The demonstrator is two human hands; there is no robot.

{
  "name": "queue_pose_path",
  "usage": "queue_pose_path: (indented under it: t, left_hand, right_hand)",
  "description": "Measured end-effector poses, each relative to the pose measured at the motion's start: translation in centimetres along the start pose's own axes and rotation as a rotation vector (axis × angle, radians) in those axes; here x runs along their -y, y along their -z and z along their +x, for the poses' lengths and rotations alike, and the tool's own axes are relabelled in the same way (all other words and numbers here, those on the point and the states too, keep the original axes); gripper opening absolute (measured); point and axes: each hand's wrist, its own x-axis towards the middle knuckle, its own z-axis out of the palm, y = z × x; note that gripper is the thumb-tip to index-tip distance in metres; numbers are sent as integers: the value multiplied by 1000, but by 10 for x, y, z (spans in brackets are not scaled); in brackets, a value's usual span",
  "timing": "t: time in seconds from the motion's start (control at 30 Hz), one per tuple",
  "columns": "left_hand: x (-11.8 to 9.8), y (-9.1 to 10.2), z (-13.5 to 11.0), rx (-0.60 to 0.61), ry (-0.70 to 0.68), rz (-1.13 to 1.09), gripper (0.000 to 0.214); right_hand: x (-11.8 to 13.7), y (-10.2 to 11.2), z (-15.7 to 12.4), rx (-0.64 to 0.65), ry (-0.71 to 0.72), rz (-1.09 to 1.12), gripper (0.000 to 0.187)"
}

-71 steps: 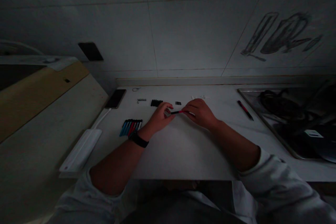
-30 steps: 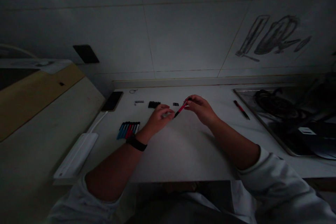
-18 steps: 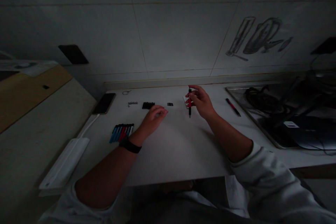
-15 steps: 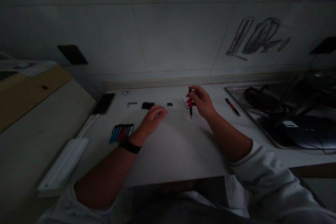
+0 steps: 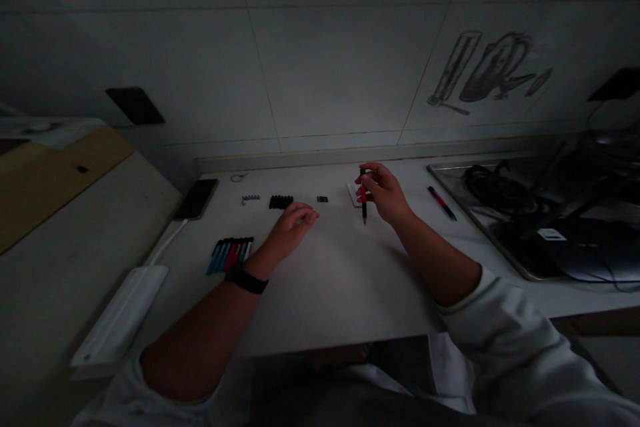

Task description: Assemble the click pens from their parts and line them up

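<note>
My right hand (image 5: pixel 385 193) grips a red and black pen (image 5: pixel 363 195) between thumb and fingers. The pen is upright with its tip pointing down. Partly behind those fingers is a small white pad or card (image 5: pixel 353 195). My left hand (image 5: pixel 295 223) has its fingers curled and fingertips pressed together; whatever they hold, if anything, is too small to make out. Beyond it lie a row of black pen parts (image 5: pixel 281 202), several thin dark pieces (image 5: pixel 323 199) and several small springs (image 5: pixel 251 197). Near my left wrist rest blue, red and white pen barrels (image 5: pixel 230 255).
Another red and black pen (image 5: pixel 442 203) lies at right beside the gas stove (image 5: pixel 500 220). On the left are a phone (image 5: pixel 197 199), a white power strip (image 5: pixel 120 313) with a cable, and a thin ring-shaped item (image 5: pixel 239 177). A tiled wall (image 5: pixel 340 73) bounds the counter behind.
The view has shifted very slightly. Both hands keep nearly the same pose, and the pen is still held upright in my right hand.
</note>
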Motion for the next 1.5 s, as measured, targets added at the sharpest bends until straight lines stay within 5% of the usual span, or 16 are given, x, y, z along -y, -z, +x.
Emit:
queue_pose_path:
  t: [0.9, 1.2, 1.5]
  left_hand:
    - [-6, 3, -3, 19, 61, -26, 37]
    - [-3, 4, -2, 15, 24, 7, 38]
    - [-4, 4, -3, 15, 46, 16, 41]
  right_hand:
    - [4, 25, 11, -73, 11, -59, 44]
    - [22, 91, 20, -299, 104, -176, 44]
    - [11, 171, 16, -440, 57, -334, 44]
